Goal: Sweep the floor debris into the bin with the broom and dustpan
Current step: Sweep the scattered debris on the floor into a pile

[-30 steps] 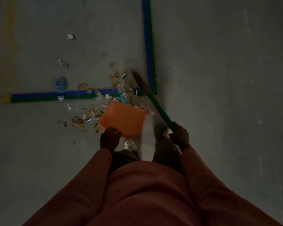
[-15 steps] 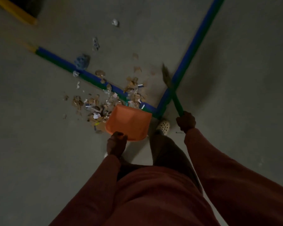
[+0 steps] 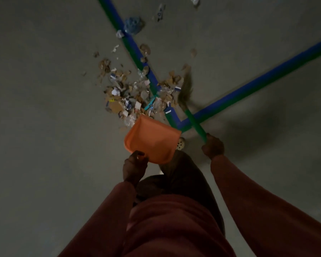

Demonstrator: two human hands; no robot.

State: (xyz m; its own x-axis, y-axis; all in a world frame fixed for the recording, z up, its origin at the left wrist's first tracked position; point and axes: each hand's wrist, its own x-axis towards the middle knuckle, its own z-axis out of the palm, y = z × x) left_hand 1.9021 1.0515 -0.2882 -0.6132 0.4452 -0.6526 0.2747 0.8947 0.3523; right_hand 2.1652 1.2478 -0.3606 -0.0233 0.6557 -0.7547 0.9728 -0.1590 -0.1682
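An orange dustpan [image 3: 152,139] sits low over the grey floor, its open edge facing a heap of paper and cardboard debris [image 3: 130,95]. My left hand [image 3: 134,165] grips the dustpan's near rim. My right hand [image 3: 212,146] grips the green handle of the broom [image 3: 195,123]. The broom's brown bristles [image 3: 186,89] touch the right side of the heap. No bin is in view.
Blue and green tape lines [image 3: 248,89] cross the floor and meet in a corner by the dustpan. A crumpled blue scrap [image 3: 133,25] and small bits [image 3: 159,11] lie further off. My white shoe [image 3: 181,143] peeks out beside the dustpan.
The view has turned, so the tape lines now run diagonally. The dustpan and broom stay at the heap, and the bristles have come closer to its right side.
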